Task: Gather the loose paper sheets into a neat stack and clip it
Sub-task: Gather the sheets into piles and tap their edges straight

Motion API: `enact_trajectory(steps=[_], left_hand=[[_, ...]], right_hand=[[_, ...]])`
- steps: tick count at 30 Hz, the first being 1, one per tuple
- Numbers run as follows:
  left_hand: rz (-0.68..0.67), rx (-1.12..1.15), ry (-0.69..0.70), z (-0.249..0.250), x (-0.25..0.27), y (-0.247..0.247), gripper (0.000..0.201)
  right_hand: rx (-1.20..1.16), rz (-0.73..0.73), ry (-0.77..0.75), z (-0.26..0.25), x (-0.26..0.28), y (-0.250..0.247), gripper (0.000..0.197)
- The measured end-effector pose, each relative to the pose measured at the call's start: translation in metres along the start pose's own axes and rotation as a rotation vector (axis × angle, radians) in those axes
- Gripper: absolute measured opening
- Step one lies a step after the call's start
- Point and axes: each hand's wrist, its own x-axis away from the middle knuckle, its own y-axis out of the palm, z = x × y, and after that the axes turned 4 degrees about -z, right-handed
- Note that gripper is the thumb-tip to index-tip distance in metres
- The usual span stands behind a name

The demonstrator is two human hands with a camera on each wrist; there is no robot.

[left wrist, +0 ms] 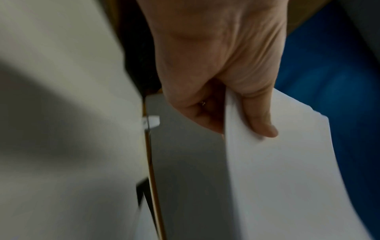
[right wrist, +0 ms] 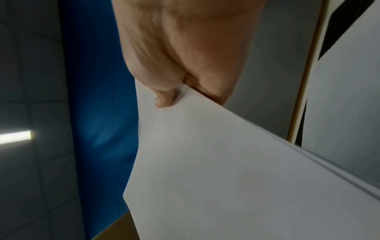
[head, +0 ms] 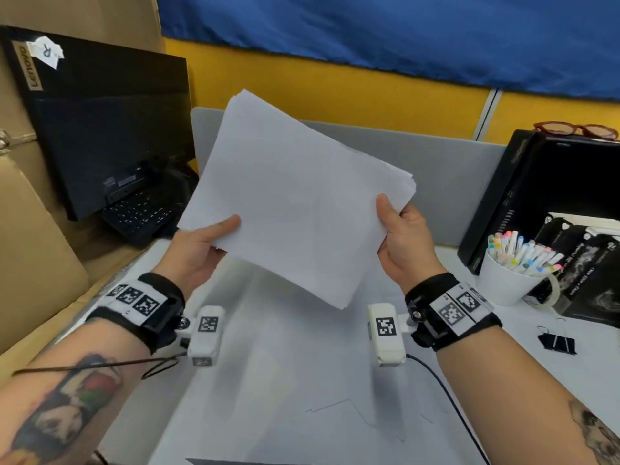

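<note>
A stack of white paper sheets (head: 295,196) is held up in the air above the white table (head: 302,380), tilted, with one corner pointing down. My left hand (head: 204,243) grips its left edge, thumb on top and fingers behind. My right hand (head: 402,236) grips the right edge the same way. The sheet edges at the right corner are slightly fanned. In the left wrist view the thumb (left wrist: 261,120) presses on the paper stack (left wrist: 287,178). The right wrist view shows my thumb (right wrist: 164,99) on the paper stack (right wrist: 216,170). A black binder clip (head: 557,342) lies on the table at the right.
A black monitor back (head: 100,129) and keyboard (head: 141,213) stand at the left. A white cup of markers (head: 513,263), black boxes (head: 553,182) with red glasses (head: 577,129) and a tape roll (head: 550,293) crowd the right. A grey divider (head: 453,179) runs behind.
</note>
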Motion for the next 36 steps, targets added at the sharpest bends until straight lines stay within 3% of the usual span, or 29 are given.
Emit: enact_trajectory(steps=[2,5,8,12,16,21,26,32,36], left_hand=[[-0.014,-0.227,0.076,0.011,-0.005,-0.014,0.038],[-0.08,-0.526,0.109,0.016,-0.004,-0.025,0.045],[-0.14,-0.646,0.119,0.007,0.003,-0.021,0.046],[-0.196,-0.523,0.109,-0.001,0.011,-0.015,0.046],[-0.299,-0.447,0.08,0.006,0.018,-0.001,0.04],[-0.524,-0.442,0.071,0.02,0.02,0.005,0.076],[-0.631,-0.298,0.001,0.026,0.021,-0.002,0.039],[-0.623,-0.25,-0.018,0.027,0.019,-0.007,0.034],[-0.561,-0.279,-0.002,0.025,0.016,-0.006,0.056]], right_hand=[[-0.014,0.0,-0.025,-0.003,0.002,-0.005,0.033],[-0.009,-0.039,-0.072,-0.007,0.005,-0.01,0.033],[0.053,-0.11,-0.041,-0.007,0.015,-0.018,0.029],[0.28,-0.224,0.044,-0.005,0.03,-0.027,0.04],[0.285,-0.319,0.074,-0.012,0.035,-0.025,0.047],[0.229,-0.356,0.056,-0.009,0.038,-0.019,0.031],[0.105,-0.372,0.061,-0.008,0.039,-0.02,0.03],[0.19,-0.386,0.04,-0.012,0.04,-0.023,0.029],[0.177,-0.417,0.039,-0.011,0.039,-0.024,0.028]])
